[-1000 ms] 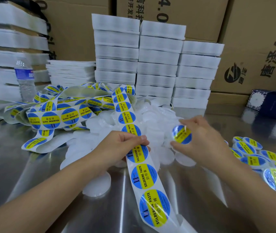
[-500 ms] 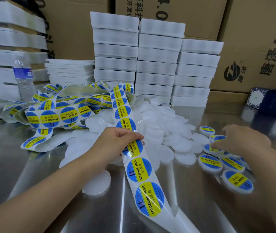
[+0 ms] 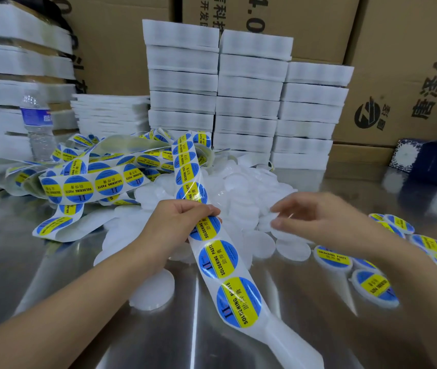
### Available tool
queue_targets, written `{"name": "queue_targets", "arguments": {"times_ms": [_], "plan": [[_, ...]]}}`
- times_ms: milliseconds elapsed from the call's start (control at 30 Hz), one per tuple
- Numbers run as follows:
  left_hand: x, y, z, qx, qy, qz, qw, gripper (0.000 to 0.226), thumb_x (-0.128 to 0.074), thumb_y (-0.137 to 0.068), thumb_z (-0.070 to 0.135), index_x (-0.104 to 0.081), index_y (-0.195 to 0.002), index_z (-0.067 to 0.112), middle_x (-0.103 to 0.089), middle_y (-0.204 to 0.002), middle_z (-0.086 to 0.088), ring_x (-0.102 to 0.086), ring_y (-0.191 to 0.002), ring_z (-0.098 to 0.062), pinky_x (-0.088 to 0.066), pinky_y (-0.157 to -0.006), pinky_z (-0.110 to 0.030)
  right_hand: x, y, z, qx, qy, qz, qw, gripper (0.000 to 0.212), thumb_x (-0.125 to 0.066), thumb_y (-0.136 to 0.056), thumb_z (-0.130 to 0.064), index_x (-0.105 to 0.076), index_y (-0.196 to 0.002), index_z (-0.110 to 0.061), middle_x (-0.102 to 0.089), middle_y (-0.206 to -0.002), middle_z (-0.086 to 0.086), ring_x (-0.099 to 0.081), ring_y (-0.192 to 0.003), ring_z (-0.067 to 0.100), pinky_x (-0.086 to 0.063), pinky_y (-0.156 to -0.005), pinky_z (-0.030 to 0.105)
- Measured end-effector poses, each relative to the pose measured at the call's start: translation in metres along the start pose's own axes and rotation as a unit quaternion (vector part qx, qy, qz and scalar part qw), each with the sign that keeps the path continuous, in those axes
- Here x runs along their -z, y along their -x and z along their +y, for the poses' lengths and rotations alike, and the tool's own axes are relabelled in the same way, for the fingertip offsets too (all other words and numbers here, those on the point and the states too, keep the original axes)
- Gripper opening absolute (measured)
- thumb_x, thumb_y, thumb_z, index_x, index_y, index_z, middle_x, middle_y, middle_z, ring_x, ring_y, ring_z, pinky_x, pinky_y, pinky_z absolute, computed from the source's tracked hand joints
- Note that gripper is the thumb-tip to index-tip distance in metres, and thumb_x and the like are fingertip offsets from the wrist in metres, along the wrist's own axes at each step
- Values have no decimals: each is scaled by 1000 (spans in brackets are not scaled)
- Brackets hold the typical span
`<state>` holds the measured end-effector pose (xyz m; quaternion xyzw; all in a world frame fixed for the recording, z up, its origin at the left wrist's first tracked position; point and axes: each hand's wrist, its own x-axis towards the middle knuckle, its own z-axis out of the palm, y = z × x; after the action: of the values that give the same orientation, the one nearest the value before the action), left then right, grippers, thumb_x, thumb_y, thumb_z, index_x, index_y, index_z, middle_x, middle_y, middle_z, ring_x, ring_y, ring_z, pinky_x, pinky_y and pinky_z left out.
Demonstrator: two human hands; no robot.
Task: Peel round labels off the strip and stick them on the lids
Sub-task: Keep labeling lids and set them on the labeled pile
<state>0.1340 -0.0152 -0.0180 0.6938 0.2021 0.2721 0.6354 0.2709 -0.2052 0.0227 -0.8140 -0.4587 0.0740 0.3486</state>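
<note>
My left hand (image 3: 174,222) pinches a long label strip (image 3: 218,258) between thumb and fingers. The strip carries round blue-and-yellow "soldering paste" labels and runs from a tangled heap (image 3: 92,182) down toward me. My right hand (image 3: 318,217) hovers with fingers and thumb spread over the pile of plain white lids (image 3: 249,187), its fingertips just at a lid; it holds nothing that I can see. Several labelled lids (image 3: 333,258) lie to the right, partly under my right forearm.
Everything sits on a shiny steel table (image 3: 52,262). Stacks of white foam trays (image 3: 246,102) stand behind the lids, with cardboard boxes (image 3: 398,75) behind them. A water bottle (image 3: 39,123) stands at the left. A blue-and-white box (image 3: 430,161) sits at the far right.
My right hand carried a labelled lid to the group on the right, left it there, and has come back left to the white lid pile. My left hand kept its hold on the strip.
</note>
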Motion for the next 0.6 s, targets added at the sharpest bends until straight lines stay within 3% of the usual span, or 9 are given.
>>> {"name": "queue_targets", "arguments": {"times_ms": [100,200,333,467,600], "plan": [[1,-1,-1,-1,6,7,1000,21,-65,-84,21,-78,-68,26,-76,-76,2,-71,-66,-10,-53,-55,-16,-25,8,-16,28,-84,-141,986,43,-72,-56,-59,-59,-96,-46,-72,-88,-12,-69,-79,10,-52,-74,30],[3,-2,-1,-2,8,25,1000,20,-65,-84,22,-78,-69,25,-76,-75,4,-69,-60,-7,-47,-46,-12,-38,12,-22,34,-149,-212,965,43,-80,-61,-39,-57,-98,-42,-66,-77,-11,-66,-71,9,-50,-68,24],[4,-5,-2,18,34,45,998,19,-66,-83,21,-78,-69,24,-76,-75,1,-69,-57,-10,-47,-45,-14,-42,13,-24,58,-149,-189,969,32,-81,-72,-14,-63,-95,-29,-57,-70,-7,-57,-64,8,-47,-63,20],[5,-8,-4,33,43,47,997,18,-67,-82,22,-78,-68,25,-76,-78,1,-71,-62,-13,-51,-51,-20,-42,14,-26,48,-105,-167,979,24,-81,-71,-22,-68,-89,-31,-63,-61,-9,-56,-59,5,-43,-57,14],[5,-9,-5,36,32,45,998,20,-66,-83,21,-78,-68,27,-76,-79,3,-71,-68,-13,-52,-58,-23,-40,15,-27,30,-92,-160,982,23,-81,-70,-28,-70,-88,-35,-70,-66,-5,-56,-60,2,-42,-57,12]]}}
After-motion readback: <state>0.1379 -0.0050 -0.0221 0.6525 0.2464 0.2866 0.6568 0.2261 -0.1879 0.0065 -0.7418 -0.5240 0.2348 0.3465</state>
